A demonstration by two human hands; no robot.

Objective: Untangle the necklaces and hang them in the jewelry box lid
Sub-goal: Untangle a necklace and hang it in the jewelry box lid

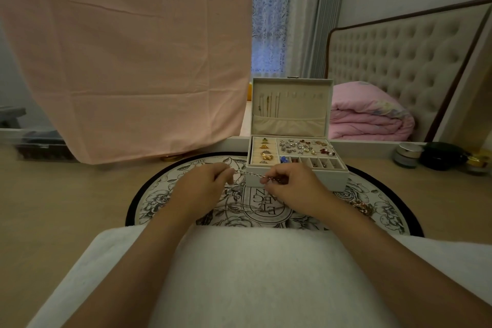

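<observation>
Head view: the left hand [205, 184] and right hand [295, 186] each pinch a silver chain necklace [251, 174], stretched between them just in front of the open white jewelry box [335, 178]. Beyond the hands, thin gold chains [269, 105] hang inside the upright beige-lined lid [306, 109]. Beneath the wrists another length of silver chain [245, 210] lies on the round floral mat [383, 210]. A rose-gold necklace [360, 206] lies just right of the right wrist.

shiny metal chain [253, 175], matt cloth-lined lid [290, 106].
</observation>
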